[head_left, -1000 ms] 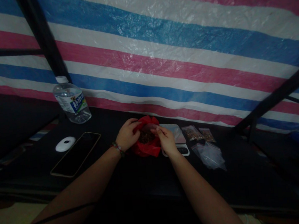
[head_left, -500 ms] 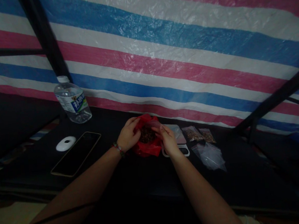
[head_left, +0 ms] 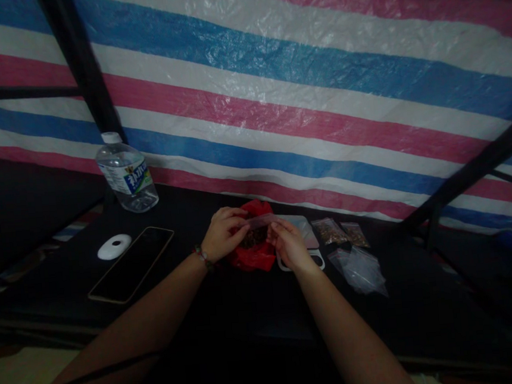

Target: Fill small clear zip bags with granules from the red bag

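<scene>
My left hand (head_left: pixel 224 233) and my right hand (head_left: pixel 288 243) pinch the two ends of a small clear zip bag (head_left: pixel 258 221) between them. The bag holds dark brown bits and hangs over a red plastic bag (head_left: pixel 255 256) lying on the black table (head_left: pixel 202 292). A bead bracelet sits on my left wrist. Just right of my right hand is a small grey scale (head_left: pixel 307 235), partly hidden by that hand.
Two filled small bags (head_left: pixel 331 230) and a pile of empty clear bags (head_left: pixel 360 269) lie right of the scale. A phone (head_left: pixel 130 264), a white oval device (head_left: pixel 114 247) and a water bottle (head_left: pixel 126 174) are at the left. A striped tarp (head_left: pixel 300 86) hangs behind.
Both hands have come closer together above the red bag, and the clear bag's top edge is now stretched flat between my fingers.
</scene>
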The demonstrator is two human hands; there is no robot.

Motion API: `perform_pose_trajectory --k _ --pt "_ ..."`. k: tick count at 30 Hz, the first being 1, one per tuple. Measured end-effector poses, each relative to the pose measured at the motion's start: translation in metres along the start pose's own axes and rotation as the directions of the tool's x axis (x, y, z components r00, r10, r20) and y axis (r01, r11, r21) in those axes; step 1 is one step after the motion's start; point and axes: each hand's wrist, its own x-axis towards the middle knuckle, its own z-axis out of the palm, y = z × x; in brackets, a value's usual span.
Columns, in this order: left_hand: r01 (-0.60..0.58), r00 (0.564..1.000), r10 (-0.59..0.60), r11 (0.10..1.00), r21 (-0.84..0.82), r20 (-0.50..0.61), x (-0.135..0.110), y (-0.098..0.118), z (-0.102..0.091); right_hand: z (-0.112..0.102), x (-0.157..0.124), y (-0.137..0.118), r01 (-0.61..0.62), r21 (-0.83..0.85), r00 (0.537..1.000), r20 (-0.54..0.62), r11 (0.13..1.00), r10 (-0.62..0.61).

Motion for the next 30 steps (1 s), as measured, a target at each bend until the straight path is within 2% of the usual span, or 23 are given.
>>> perform_pose_trajectory --k 2,4,9,11,13,16,19,21,23,24,26,28,30 --pt "-0.002 0.999 0.002 1.0 0.012 0.04 0.001 -0.002 0.001 -0.001 0.001 -0.002 0.15 -0.186 0.986 -0.044 0.971 -0.161" --pt "-0.008 0.997 0.005 0.999 0.036 0.082 0.001 -0.003 0.003 -0.001 0.0 -0.006 0.228 -0.293 0.967 -0.039 0.929 -0.25" --pt "0.017 0.996 -0.018 1.0 0.006 0.091 -0.001 -0.005 0.007 -0.001 -0.003 -0.012 0.122 -0.366 0.985 -0.071 0.923 -0.159" --pt "0.061 0.998 -0.058 0.996 -0.065 0.037 -0.002 -0.005 0.006 -0.002 -0.003 -0.013 0.123 -0.388 0.985 -0.068 0.913 -0.161" --pt "0.119 0.991 -0.125 0.983 -0.142 -0.04 -0.003 -0.005 0.004 -0.004 -0.004 -0.016 0.155 -0.456 0.984 -0.006 0.876 -0.177" --pt "0.11 0.987 -0.128 0.98 -0.169 -0.101 -0.003 -0.004 0.0 -0.002 -0.007 -0.025 0.26 -0.611 0.965 0.126 0.748 -0.232" --pt "0.008 0.997 -0.016 0.993 -0.117 -0.072 -0.002 0.0 -0.003 0.006 -0.014 -0.039 0.373 -0.709 0.927 0.252 0.598 -0.279" --pt "-0.052 0.998 0.049 0.994 -0.099 -0.03 -0.001 0.005 -0.003 0.012 -0.018 -0.049 0.425 -0.755 0.905 0.35 0.5 -0.241" --pt "-0.091 0.996 0.092 0.991 -0.1 0.005 -0.001 0.008 -0.002 0.011 -0.022 -0.061 0.444 -0.784 0.896 0.401 0.435 -0.192" --pt "-0.102 0.994 0.104 0.99 -0.101 0.013 -0.001 0.009 -0.001 0.005 -0.023 -0.067 0.434 -0.793 0.901 0.388 0.427 -0.194" --pt "-0.107 0.994 0.108 0.99 -0.096 0.009 -0.001 0.009 0.0 -0.019 -0.025 -0.079 0.349 -0.818 0.931 0.248 0.458 -0.268" --pt "-0.088 0.996 0.087 0.993 -0.083 -0.008 -0.001 0.006 0.0 -0.061 -0.028 -0.088 0.203 -0.824 0.927 -0.012 0.529 -0.374" --pt "-0.057 0.998 0.056 0.996 -0.07 -0.022 -0.001 0.002 0.001 -0.114 -0.035 -0.091 0.031 -0.824 0.879 -0.247 0.566 -0.407"
